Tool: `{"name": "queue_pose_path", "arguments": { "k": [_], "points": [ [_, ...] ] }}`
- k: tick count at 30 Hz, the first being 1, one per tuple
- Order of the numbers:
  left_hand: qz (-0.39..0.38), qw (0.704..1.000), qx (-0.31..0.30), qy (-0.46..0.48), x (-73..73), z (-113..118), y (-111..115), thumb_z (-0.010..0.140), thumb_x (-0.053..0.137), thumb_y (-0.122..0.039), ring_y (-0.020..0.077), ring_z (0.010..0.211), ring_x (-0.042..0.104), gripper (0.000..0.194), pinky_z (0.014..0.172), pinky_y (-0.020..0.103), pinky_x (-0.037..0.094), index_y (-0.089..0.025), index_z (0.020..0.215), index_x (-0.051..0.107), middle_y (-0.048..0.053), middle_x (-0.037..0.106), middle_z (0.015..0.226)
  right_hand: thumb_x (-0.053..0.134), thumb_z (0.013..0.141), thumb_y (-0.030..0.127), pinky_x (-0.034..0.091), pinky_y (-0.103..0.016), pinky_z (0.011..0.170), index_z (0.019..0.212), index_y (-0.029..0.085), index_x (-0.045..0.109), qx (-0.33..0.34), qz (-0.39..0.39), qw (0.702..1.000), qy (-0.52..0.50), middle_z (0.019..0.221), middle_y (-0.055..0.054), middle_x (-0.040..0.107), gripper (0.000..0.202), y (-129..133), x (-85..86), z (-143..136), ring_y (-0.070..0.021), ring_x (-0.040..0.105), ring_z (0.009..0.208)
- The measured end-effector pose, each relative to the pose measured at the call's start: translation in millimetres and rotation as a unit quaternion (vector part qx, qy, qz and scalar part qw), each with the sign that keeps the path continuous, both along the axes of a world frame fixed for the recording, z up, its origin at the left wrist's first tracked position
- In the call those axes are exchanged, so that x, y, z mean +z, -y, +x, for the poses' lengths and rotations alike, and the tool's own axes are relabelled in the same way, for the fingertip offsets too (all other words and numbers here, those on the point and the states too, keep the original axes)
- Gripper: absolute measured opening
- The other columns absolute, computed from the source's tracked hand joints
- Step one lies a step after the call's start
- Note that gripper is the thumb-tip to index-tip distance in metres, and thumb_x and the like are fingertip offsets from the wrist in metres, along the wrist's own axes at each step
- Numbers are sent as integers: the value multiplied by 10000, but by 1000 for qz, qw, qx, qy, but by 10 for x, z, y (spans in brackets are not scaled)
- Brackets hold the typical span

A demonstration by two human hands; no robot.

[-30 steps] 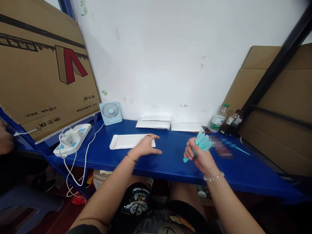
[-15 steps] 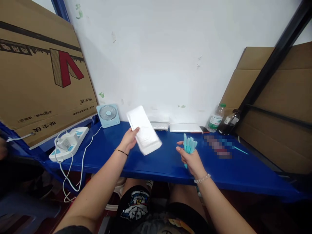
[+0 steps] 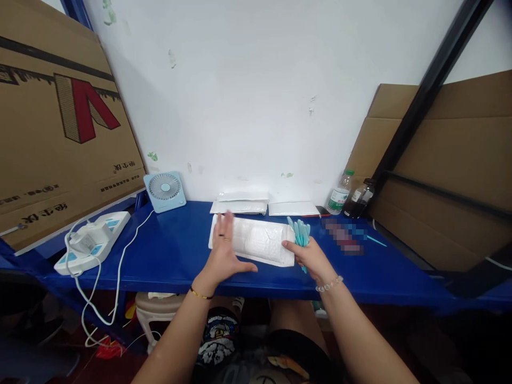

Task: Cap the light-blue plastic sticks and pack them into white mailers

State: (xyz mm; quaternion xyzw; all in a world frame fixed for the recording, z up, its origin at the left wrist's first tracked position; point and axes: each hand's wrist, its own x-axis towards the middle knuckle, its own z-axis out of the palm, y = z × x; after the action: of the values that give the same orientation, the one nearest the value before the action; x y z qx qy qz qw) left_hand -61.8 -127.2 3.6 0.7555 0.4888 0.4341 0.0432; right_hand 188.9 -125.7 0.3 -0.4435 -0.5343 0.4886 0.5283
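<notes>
A white padded mailer (image 3: 262, 240) is stretched crosswise in front of me, low over the blue table. My left hand (image 3: 226, 253) is open at its left part, fingers raised and thumb spread to the side; whether the palm touches the mailer I cannot tell. My right hand (image 3: 310, 256) grips a bunch of several slim teal plastic sticks (image 3: 300, 230). Its thumb also presses on the mailer's right end. The lower parts of the sticks are mostly hidden by the fingers.
More white mailers (image 3: 240, 206) lie along the wall. A blue fan (image 3: 165, 191) and a white power strip (image 3: 94, 242) with cables stand left. At the right are a water bottle (image 3: 340, 194), a dark bottle (image 3: 360, 200) and blurred items on the blue table (image 3: 168, 240).
The mailer has turned from a steep slant to lying crosswise and moved right to my right hand. My left hand has let go and opened. The right hand keeps the teal sticks.
</notes>
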Motion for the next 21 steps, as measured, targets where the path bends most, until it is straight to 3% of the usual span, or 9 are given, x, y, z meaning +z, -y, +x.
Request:
{"name": "queue_pose_path", "arguments": {
  "k": [3,6,9,12,14,17,21],
  "points": [
    [14,979,-103,-178,140,183,-29,404,836,-491,381,1377,136,1294,1102,564,-42,-257,1460,127,129,286,1471,749,678,325,151,-208,339,602,213,473,23,-13,1000,17,423,65,350,308,42,56,77,-58,247,353],
    [-11,973,-99,-210,230,374,-87,552,769,-315,327,1211,439,991,1104,543,-17,-220,1411,284,126,537,1239,748,679,361,173,-211,345,659,204,522,-15,-15,999,25,444,65,353,276,83,132,133,-62,258,364],
    [-36,981,-88,-171,297,484,-119,645,658,-232,284,1040,558,620,1098,528,85,-218,1241,488,90,621,1062,669,757,419,239,-228,359,713,199,554,-71,54,994,-58,447,73,324,252,124,350,222,-70,271,370],
    [-56,988,-115,-91,386,564,-128,664,622,-221,269,994,581,435,1047,479,251,-238,1095,563,55,639,1035,573,830,431,416,-279,485,677,216,511,-102,184,959,-189,489,50,398,272,187,744,301,-99,410,432],
    [-72,987,-139,-38,450,629,-127,655,635,-238,266,969,590,417,956,416,369,-240,1067,573,47,644,1028,536,851,425,492,-340,658,669,232,498,-106,240,940,-217,520,30,469,268,233,1025,299,-150,554,575],
    [-89,984,-153,28,515,744,-109,637,661,-255,264,935,597,465,824,354,444,-232,1091,565,52,647,1008,488,870,428,474,-397,837,692,242,499,-105,284,929,-213,601,12,578,257,270,1305,183,-192,637,765],
    [-84,977,-165,103,530,866,-51,605,686,-243,233,889,594,532,754,315,458,-218,1114,533,41,637,1001,516,835,486,448,-421,871,705,223,513,-84,277,942,-168,719,-30,675,293,232,1333,-71,-241,638,929]
  ]
}}
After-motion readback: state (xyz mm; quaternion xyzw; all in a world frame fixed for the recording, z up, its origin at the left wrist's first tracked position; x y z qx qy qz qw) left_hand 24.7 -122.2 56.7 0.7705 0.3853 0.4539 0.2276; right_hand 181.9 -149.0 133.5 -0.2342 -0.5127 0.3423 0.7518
